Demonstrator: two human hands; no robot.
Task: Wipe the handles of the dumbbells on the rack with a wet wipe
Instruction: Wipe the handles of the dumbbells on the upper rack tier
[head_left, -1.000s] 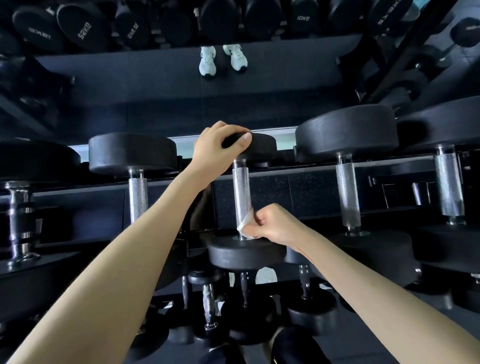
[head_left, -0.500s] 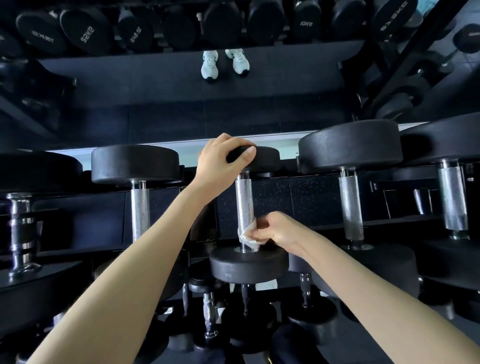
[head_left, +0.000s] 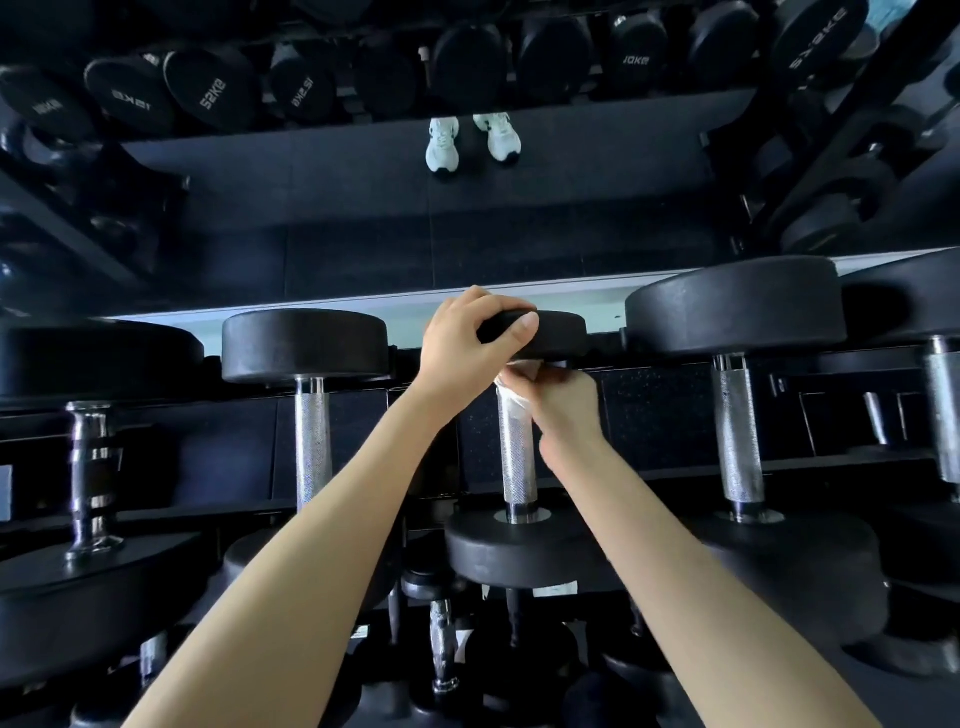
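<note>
Dumbbell: we find the one being worked on in the middle of the rack's (head_left: 208, 512) upper row, with neighbours to either side.
Handle (head_left: 515, 462): knurled metal. Its long axis runs up and down the frame and tilts only slightly.
Far head (head_left: 558, 335): black disc at the top end of the handle, pointing away from us.
Near head (head_left: 519, 553): black disc at the bottom end, pointing toward us.
Left hand (head_left: 462, 348): we see it gripping the rim of the far head, fingers over the top and thumb across the near face.
Right hand (head_left: 563, 410): closed around the top of the handle just under the far head, with the wipe beneath the fingers.
Wipe (head_left: 509, 400): white and crumpled, wrapped against the handle at its far end. The rest of the handle below it is bare.
Rack contents: the left dumbbell (head_left: 313, 441) and right dumbbell (head_left: 737, 431) lie parallel to the one being worked on, and neither is touched. Smaller dumbbells sit on a lower tier.
Top of view: we note a pair of pale shoes (head_left: 470, 140) on a dark floor, below a row of black weights.
</note>
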